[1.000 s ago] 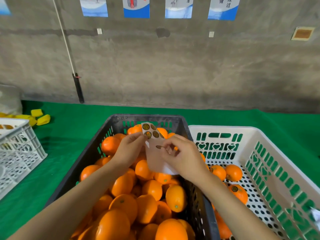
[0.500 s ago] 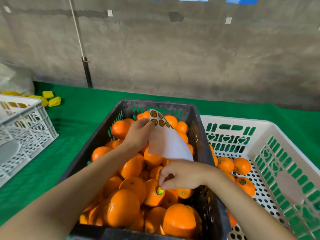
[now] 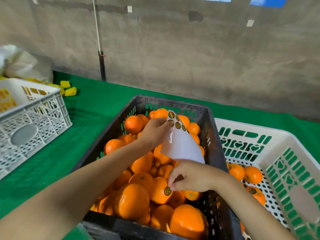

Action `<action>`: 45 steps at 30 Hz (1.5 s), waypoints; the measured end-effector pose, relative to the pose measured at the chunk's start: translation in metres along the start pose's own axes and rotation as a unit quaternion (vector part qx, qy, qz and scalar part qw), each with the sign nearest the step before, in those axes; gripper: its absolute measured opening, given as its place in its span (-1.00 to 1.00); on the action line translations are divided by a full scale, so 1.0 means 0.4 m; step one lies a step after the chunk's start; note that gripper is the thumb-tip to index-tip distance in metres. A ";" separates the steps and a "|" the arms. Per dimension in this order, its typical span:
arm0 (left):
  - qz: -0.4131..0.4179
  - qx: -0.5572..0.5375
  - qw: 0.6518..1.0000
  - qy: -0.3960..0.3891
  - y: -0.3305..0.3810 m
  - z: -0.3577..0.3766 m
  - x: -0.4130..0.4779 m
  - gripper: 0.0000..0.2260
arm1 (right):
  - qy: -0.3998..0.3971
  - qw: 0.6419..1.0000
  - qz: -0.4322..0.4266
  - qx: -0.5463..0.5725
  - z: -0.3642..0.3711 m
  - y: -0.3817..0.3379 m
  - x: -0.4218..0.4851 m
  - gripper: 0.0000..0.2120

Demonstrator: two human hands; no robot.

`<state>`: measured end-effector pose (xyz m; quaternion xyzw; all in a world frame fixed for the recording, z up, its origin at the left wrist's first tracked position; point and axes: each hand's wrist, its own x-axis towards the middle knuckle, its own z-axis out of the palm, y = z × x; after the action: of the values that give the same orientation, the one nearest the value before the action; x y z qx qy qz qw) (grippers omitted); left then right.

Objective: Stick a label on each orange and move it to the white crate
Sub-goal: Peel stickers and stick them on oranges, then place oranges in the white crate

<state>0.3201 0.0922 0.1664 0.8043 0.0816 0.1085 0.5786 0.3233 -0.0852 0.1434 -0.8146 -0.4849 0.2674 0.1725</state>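
Nearest, the right hand (image 3: pixel 190 177) is pinching thumb and forefinger on the top edge of a round label (image 3: pixel 167 191) lying on an orange (image 3: pixel 159 193) in the full black crate (image 3: pixel 213 135). Beyond, the left hand (image 3: pixel 154 130) is gripping a label sheet (image 3: pixel 181 146). Just right, the white crate (image 3: pixel 285 134) is holding a few labelled oranges (image 3: pixel 252 174).

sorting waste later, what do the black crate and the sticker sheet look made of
Black crate: looks like rigid moulded plastic, matte and dusty, with slotted walls. Sticker sheet: probably glossy backing paper, since it curls and shows sheen; its round labels glint like foil.
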 end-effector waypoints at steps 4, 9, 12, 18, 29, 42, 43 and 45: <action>-0.009 0.023 1.000 -0.014 0.005 0.003 -0.004 -0.69 | 0.017 1.000 -0.012 -0.017 0.003 -0.009 0.006 -0.86; -0.008 0.021 1.000 -0.017 0.008 0.007 -0.013 -0.69 | 0.041 0.992 -0.038 -0.111 0.009 -0.033 0.005 -0.82; -0.009 0.011 1.000 -0.027 0.012 0.009 -0.020 -0.68 | 0.074 0.980 -0.031 -0.183 0.001 -0.041 0.001 -0.65; 0.001 0.018 0.999 -0.027 0.011 0.003 -0.024 -0.72 | 0.082 0.988 0.002 -0.128 -0.007 -0.040 -0.010 -0.62; -0.007 0.024 1.000 -0.016 0.004 -0.010 -0.017 -0.71 | 0.031 0.998 0.045 -0.030 0.003 -0.017 0.001 -0.57; -0.021 0.032 0.999 -0.007 -0.014 -0.003 0.007 -0.67 | 0.000 0.999 0.045 0.017 0.004 -0.005 0.017 -0.51; -0.020 0.037 0.999 -0.004 -0.013 -0.003 0.007 -0.67 | 0.007 0.999 0.048 0.021 0.004 -0.004 0.018 -0.54; -0.024 0.038 0.999 -0.007 -0.007 -0.003 0.003 -0.68 | 0.005 0.998 0.055 0.021 0.005 -0.005 0.021 -0.55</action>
<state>0.3210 0.0945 0.1644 0.8243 0.1006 0.0861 0.5505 0.3239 -0.0768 0.1407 -0.8376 -0.4330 0.2821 0.1773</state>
